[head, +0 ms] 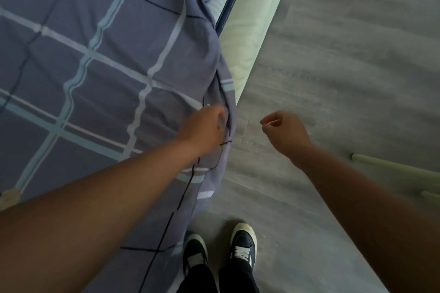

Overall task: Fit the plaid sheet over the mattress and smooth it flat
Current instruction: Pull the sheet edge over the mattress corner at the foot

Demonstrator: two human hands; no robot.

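Observation:
The plaid sheet (100, 59), grey-blue with pale blue and white stripes, covers the mattress top and hangs over its near side edge. Farther along, the pale quilted side of the mattress (240, 38) is bare, with the sheet bunched above it. My left hand (204, 128) grips a fold of the sheet at the mattress edge, fingers curled into the cloth. My right hand (285, 133) hovers over the floor to the right of the bed, fingers loosely curled with nothing in them.
Grey wood-look floor (345, 66) runs along the right of the bed. My two dark sneakers (219, 252) stand close to the bed side. A pale green object (392, 169) with thin legs juts in at the right edge.

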